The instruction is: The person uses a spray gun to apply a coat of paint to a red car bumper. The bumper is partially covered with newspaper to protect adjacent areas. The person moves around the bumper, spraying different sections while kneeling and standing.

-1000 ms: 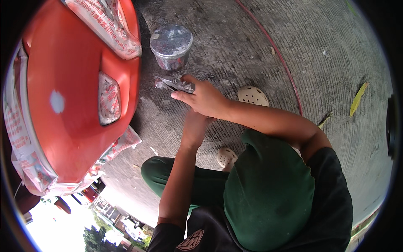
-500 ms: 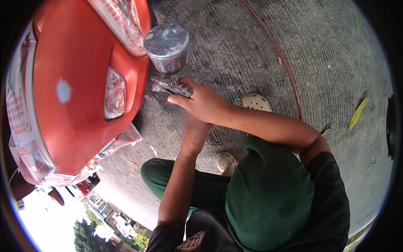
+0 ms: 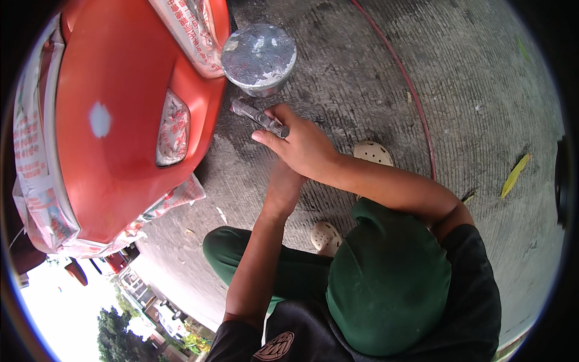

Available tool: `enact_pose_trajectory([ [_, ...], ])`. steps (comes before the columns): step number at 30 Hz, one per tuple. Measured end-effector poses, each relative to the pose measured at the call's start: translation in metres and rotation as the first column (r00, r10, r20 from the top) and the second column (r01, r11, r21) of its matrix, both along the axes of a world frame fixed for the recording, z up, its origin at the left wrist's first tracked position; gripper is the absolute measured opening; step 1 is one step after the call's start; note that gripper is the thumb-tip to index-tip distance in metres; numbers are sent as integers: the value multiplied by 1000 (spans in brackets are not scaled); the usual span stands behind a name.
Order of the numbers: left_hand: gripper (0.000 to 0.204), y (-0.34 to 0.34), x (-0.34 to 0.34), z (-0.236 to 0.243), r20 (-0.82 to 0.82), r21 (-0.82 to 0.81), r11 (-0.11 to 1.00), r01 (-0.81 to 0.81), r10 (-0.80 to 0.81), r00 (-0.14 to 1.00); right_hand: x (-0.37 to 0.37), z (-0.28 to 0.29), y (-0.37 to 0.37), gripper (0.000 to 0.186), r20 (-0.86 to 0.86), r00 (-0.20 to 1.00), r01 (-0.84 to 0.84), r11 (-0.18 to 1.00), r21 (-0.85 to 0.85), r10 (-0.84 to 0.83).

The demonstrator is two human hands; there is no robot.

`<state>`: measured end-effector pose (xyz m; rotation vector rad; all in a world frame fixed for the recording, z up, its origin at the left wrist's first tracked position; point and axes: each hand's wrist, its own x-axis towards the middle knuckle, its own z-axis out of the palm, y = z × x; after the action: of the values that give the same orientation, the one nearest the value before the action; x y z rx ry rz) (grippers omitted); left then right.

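My right hand [image 3: 307,145] is closed around a grey, smeared, stubby rod-like thing [image 3: 265,122], its kind unclear, with a pinkish far end that points toward the orange bumper. Thumb and fingers grip its near end. Partly beneath the right hand is my left hand [image 3: 284,184], close to the right wrist; its fingers are hidden and it looks blurred. Just beyond the held thing stands a round can [image 3: 258,57] with a grey lid, spattered with pale smears. To the left is the orange car bumper [image 3: 120,151], with a whitish patch [image 3: 100,119] on it.
Printed plastic masking sheets [image 3: 187,33] cover parts of the bumper's edges and its opening [image 3: 174,130]. A red hose [image 3: 403,69] runs across the grooved concrete floor [image 3: 482,72]. Beige clogs [image 3: 374,154] are below my arms. A yellow leaf [image 3: 515,175] lies far right.
The thing in my right hand has turned, so its rounded end now shows. Hand and thing sit slightly farther right. The can and bumper have shifted right in view, and more of the can's lid shows.
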<state>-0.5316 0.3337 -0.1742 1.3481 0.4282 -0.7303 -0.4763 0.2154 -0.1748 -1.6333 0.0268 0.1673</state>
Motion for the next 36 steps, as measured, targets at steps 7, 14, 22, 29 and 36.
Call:
enact_pose_trajectory([
  [7,44,-2,-5,15,-44,10,997,-74,75,996,-2,5,4,57,-88,983,-167,986,-22,164],
  [14,42,0,-27,9,-75,-34,987,-158,155,985,-10,9,0,57,-112,958,-261,964,51,265],
  [22,42,11,-37,-1,-116,-86,985,-146,136,984,-22,-6,5,55,-5,954,-298,955,-1,298],
  [29,48,12,-47,-12,-18,2,999,-32,32,999,-29,-11,8,52,-91,952,-295,955,-1,294],
  [36,31,2,-41,-18,-149,-84,994,-75,61,987,-32,-22,4,51,-121,977,-184,979,-88,173],
])
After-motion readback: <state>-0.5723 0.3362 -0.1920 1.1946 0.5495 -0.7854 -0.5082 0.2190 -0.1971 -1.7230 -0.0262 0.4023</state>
